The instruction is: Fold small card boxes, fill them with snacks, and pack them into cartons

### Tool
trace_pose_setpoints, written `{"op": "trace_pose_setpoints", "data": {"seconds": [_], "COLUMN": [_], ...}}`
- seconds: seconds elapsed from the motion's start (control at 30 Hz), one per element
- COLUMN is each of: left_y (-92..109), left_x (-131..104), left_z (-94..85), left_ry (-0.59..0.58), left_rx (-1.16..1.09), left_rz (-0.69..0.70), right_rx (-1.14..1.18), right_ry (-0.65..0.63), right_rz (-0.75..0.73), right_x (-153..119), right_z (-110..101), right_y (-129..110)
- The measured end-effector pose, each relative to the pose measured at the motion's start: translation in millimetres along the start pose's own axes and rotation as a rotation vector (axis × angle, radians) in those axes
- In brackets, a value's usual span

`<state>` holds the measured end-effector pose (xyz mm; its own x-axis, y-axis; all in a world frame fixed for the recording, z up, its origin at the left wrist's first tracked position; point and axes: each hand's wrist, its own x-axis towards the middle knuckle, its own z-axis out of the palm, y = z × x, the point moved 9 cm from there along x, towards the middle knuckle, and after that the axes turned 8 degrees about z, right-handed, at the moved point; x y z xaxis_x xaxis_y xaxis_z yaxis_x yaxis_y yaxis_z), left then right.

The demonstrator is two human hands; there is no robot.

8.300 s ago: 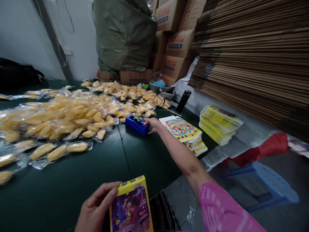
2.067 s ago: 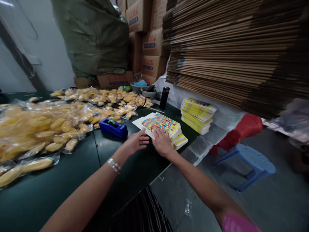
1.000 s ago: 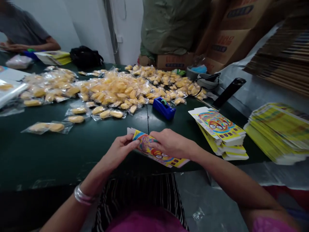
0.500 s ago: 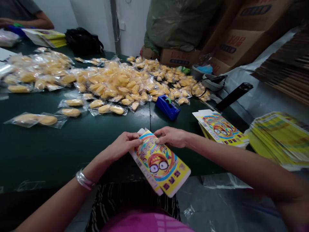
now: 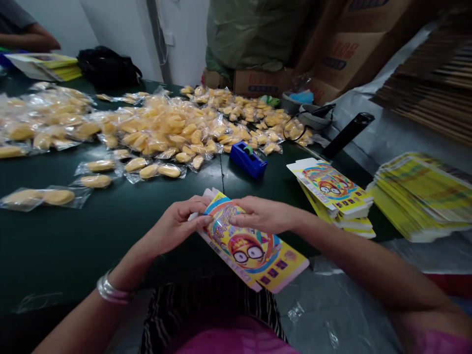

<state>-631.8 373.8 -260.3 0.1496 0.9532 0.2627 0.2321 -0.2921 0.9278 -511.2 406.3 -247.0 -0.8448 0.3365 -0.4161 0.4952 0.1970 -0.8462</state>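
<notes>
A yellow printed carton (image 5: 250, 246) with a cartoon face in glasses is held tilted at the table's front edge, its lower end over my lap. My left hand (image 5: 184, 219) grips its upper left edge, thumb on the printed front and fingers behind. On the upper right side, my right hand (image 5: 263, 214) holds it too, with the thumb lying across the front. White flaps stick up at the carton's top end. The fingers of both hands are partly hidden behind it.
Yellow sponge-like pieces in clear bags (image 5: 165, 123) are heaped across the green table (image 5: 121, 236). A blue tape dispenser (image 5: 249, 160) stands ahead. Stacked cartons (image 5: 332, 189) and flat yellow sheets (image 5: 420, 196) lie at right. A person's arm (image 5: 33, 39) shows at far left.
The carton's lower end has swung a little to the right and up. My right hand has slid slightly further over its front. The whole view has shifted right.
</notes>
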Motion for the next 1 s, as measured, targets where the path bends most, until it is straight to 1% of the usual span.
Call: {"op": "trace_pose_setpoints", "data": {"seconds": [0.07,0.13,0.2,0.23,0.3,0.4,0.43,0.53,0.57,0.63,0.7,0.73,0.77,0.8,0.83,0.87,0.9,0.93,0.97,1.0], "left_y": [-14.2,-24.8,-30.7,-33.0,-36.2,-36.9,-36.9,-40.0,-42.7,-48.7,-53.2,-53.9,-52.9,-50.5,-46.8,-42.5,-39.8,-40.3,-43.5,-47.7], "left_x": [3.2,5.2,6.7,6.6,5.6,8.0,10.3,16.9,18.8,22.9,25.8,26.6,26.3,23.6,17.1,6.3,-7.5,-21.2,-31.7,-37.9], "left_z": [7.8,11.8,14.2,16.2,21.0,21.8,20.8,21.4,22.0,20.6,13.4,5.2,-6.9,-22.6,-40.7,-57.4,-68.3,-70.8,-63.3,-46.9], "left_ry": [-0.086,-0.098,-0.098,-0.117,-0.19,-0.284,-0.305,-0.38,-0.395,-0.382,-0.311,-0.238,-0.136,-0.003,0.161,0.337,0.489,0.593,0.634,0.603], "left_rx": [-0.11,-0.225,-0.289,-0.3,-0.297,-0.256,-0.238,-0.177,-0.154,-0.123,-0.116,-0.108,-0.081,-0.035,0.016,0.046,0.038,-0.017,-0.136,-0.268], "left_rz": [-0.139,-0.225,-0.256,-0.271,-0.305,-0.31,-0.299,-0.27,-0.271,-0.287,-0.311,-0.312,-0.301,-0.282,-0.262,-0.248,-0.249,-0.273,-0.305,-0.352], "right_rx": [-0.397,-0.693,-0.855,-0.862,-0.726,-0.324,-0.181,0.158,0.221,0.269,0.294,0.322,0.366,0.425,0.495,0.574,0.655,0.731,0.801,0.862], "right_ry": [0.045,0.065,0.082,0.081,0.075,0.026,0.006,-0.089,-0.111,-0.131,-0.133,-0.14,-0.139,-0.119,-0.088,-0.043,0.009,0.057,0.098,0.132], "right_rz": [0.03,0.13,0.213,0.23,0.209,0.128,0.125,0.213,0.246,0.273,0.273,0.27,0.26,0.241,0.21,0.167,0.112,0.048,-0.02,-0.087], "right_x": [2.2,6.7,10.4,11.7,13.4,14.4,14.9,18.7,20.8,26.1,31.5,33.5,35.0,36.0,36.6,36.6,36.1,35.2,34.0,32.9], "right_z": [-8.8,-10.8,-8.6,-6.0,-1.0,0.4,-1.3,-3.4,-4.5,-9.6,-17.8,-21.4,-25.3,-29.8,-33.9,-37.0,-38.3,-36.7,-31.8,-24.1], "right_y": [-21.5,-30.2,-30.3,-27.7,-19.6,-5.0,0.7,18.6,23.1,29.3,36.1,40.1,44.2,47.8,50.4,51.6,51.2,49.2,45.8,41.7]}}
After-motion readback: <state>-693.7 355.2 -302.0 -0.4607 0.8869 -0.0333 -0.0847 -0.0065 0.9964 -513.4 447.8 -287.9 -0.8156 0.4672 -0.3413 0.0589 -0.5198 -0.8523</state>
